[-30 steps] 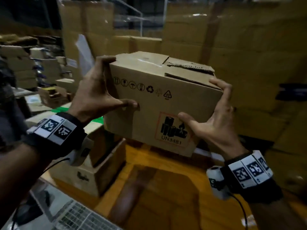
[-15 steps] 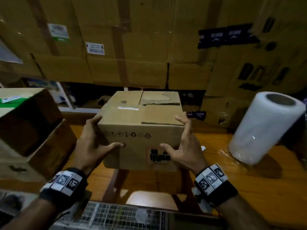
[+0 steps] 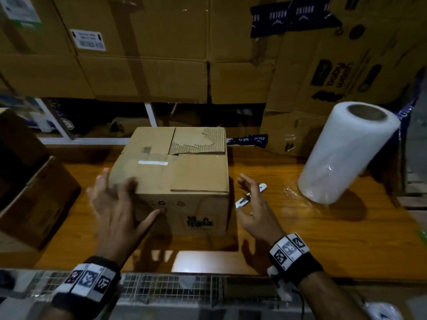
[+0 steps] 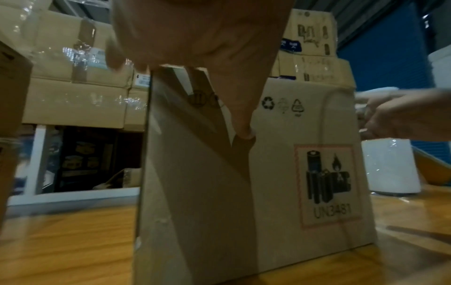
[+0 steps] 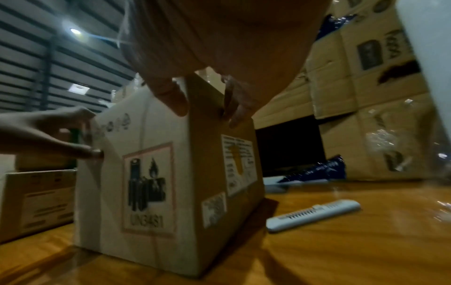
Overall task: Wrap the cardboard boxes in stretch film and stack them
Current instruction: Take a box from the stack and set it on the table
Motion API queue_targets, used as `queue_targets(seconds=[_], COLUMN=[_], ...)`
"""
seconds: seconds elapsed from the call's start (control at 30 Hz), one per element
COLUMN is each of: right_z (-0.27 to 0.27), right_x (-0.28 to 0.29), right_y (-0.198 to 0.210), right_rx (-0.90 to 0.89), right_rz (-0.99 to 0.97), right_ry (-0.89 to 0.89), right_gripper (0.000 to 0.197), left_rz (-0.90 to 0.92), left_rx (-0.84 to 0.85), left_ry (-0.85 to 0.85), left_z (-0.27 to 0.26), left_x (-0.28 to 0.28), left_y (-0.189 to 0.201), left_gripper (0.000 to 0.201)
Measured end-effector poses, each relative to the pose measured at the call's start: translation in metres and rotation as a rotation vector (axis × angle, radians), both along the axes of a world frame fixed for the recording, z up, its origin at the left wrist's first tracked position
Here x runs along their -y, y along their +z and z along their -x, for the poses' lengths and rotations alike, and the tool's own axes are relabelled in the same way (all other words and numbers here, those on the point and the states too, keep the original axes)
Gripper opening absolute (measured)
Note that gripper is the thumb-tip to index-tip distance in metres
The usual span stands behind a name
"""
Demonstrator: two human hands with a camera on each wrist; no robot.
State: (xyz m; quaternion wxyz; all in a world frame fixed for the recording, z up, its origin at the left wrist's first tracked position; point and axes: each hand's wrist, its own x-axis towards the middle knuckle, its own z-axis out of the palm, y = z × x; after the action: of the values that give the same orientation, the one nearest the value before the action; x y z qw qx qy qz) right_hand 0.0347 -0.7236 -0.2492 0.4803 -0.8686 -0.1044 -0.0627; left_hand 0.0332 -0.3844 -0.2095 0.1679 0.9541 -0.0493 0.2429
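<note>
A brown cardboard box [image 3: 180, 172] with a battery hazard label stands on the wooden table [image 3: 312, 239], its top flaps closed and partly torn. My left hand [image 3: 126, 199] is spread at its front left corner, and the thumb [image 4: 244, 131] touches the front face. My right hand [image 3: 247, 195] hovers with straight fingers just off the box's right side, holding nothing. A large roll of white stretch film [image 3: 346, 153] stands upright on the table to the right. In the right wrist view the box [image 5: 151, 173] fills the middle and the left hand [image 5: 48, 135] reaches in from the left.
A white utility knife [image 3: 250, 197] lies on the table right of the box, under my right hand. Another cardboard box [image 3: 34, 192] sits at the left. Stacked cartons [image 3: 150, 54] wall off the back. A wire grid [image 3: 161, 287] runs along the near edge.
The box, carried in both hands a second ago, now stands on the table. Both hands have let go and opened beside it.
</note>
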Motion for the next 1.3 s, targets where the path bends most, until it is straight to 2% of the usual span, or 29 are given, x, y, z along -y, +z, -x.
queue_targets(seconds=[0.07,0.17,0.3,0.43,0.57,0.67,0.83,1.03,1.1,1.17,1.23,1.3], right_z=[-0.009,-0.033,-0.062,-0.070,-0.046,-0.014,0.044,0.072,0.070,0.063,0.049,0.032], right_x=[0.014,0.030,0.039,0.044,0.055,0.074,0.111,0.114,0.109,0.106,0.106,0.116], right_y=[-0.011,-0.033,-0.053,-0.060,-0.059,-0.058,-0.054,-0.042,-0.028,-0.001,0.034,0.068], right_rx=[-0.062,-0.152,-0.111,-0.094,-0.065,-0.145,-0.380,-0.489,-0.358,-0.088,0.181,0.354], right_rz=[0.187,0.446,0.674,0.875,0.892,0.917,0.860,0.784,0.681,0.598,0.601,0.660], right_ry=[-0.082,-0.071,0.000,0.018,-0.120,-0.239,-0.518,-0.731,-0.825,-0.895,-0.916,-0.915], right_gripper=[0.072,0.065,0.060,0.042,0.028,0.022,0.022,0.033,0.039,0.040,0.046,0.053], left_rz=[-0.087,-0.212,-0.254,-0.244,-0.235,-0.233,-0.209,-0.203,-0.200,-0.182,-0.168,-0.150], left_rx=[0.024,-0.079,-0.113,-0.109,-0.129,-0.133,-0.101,-0.093,-0.092,-0.095,-0.086,-0.076], left_ry=[-0.162,-0.308,-0.288,-0.266,-0.265,-0.274,-0.339,-0.425,-0.447,-0.468,-0.483,-0.485], left_z=[-0.003,-0.012,-0.018,-0.020,-0.027,-0.031,-0.044,-0.063,-0.067,-0.068,-0.067,-0.068], left_x=[0.023,0.053,0.063,0.065,0.068,0.071,0.079,0.095,0.098,0.100,0.100,0.101], left_y=[0.007,0.013,0.012,0.014,0.017,0.016,0.013,0.015,0.015,0.014,0.012,0.012], left_gripper=[0.096,0.093,0.095,0.102,0.103,0.100,0.095,0.090,0.092,0.103,0.111,0.112])
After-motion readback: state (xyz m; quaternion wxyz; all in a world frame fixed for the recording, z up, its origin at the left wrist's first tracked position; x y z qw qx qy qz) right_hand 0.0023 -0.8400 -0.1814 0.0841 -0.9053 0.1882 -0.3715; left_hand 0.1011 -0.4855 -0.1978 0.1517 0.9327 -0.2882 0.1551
